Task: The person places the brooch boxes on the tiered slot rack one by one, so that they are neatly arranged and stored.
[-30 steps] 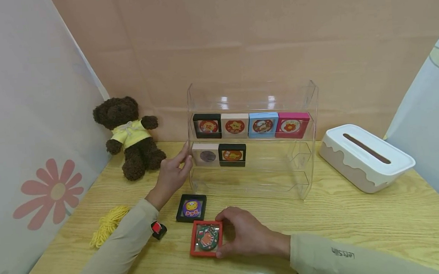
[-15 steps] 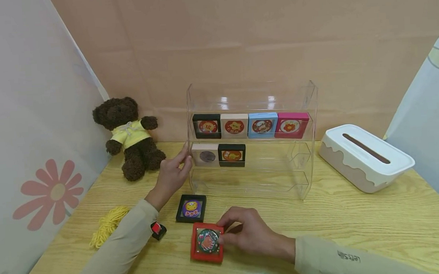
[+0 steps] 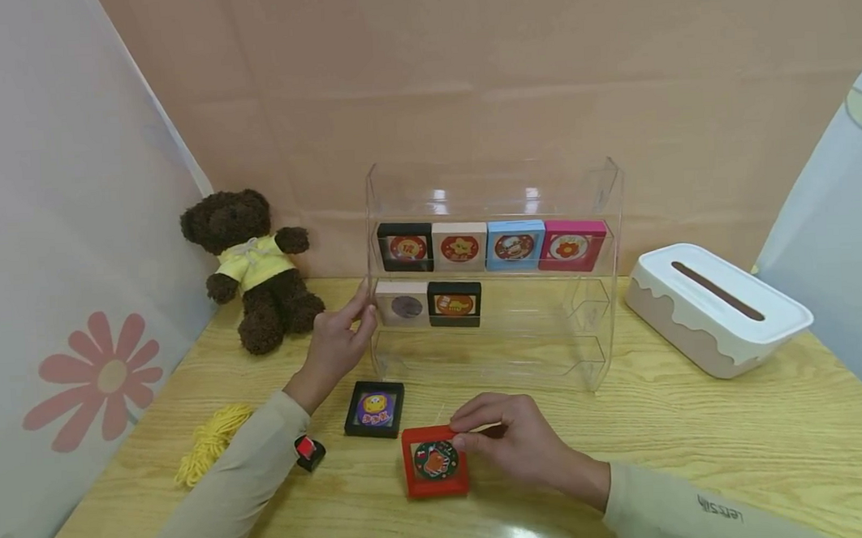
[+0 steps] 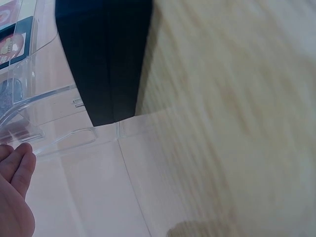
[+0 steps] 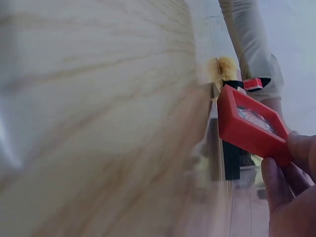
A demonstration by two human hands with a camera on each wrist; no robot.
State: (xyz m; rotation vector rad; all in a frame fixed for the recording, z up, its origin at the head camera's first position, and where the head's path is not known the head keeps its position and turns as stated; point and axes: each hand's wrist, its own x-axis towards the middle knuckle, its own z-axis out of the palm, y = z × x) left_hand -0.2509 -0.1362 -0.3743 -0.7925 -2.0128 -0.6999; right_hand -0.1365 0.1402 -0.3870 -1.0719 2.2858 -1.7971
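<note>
My right hand (image 3: 516, 439) pinches the right edge of a red square frame (image 3: 437, 488), which holds a round green badge with a brown animal. In the right wrist view, the red frame (image 5: 254, 136) is tilted between thumb and fingers, above the table. Against the left side of a clear acrylic display rack (image 3: 539, 369), my left hand (image 3: 336, 343) rests with its fingers extended. The left wrist view has those fingers (image 4: 22, 170) at the rack's edge. A black frame (image 3: 375, 430) with a purple badge lies on the table, left of the red one.
The rack's upper tier carries black, pale pink, blue and magenta frames (image 3: 573, 266); a lower tier has a pale frame (image 3: 403, 319) and a black one (image 3: 456, 322). A brown teddy bear (image 3: 255, 262) and yellow yarn (image 3: 213, 447) are left, a tissue box (image 3: 718, 307) right.
My right hand has shifted right and lifted the red frame, tipping it more upright, away from the black frame with the purple badge. My left hand stays at the rack.
</note>
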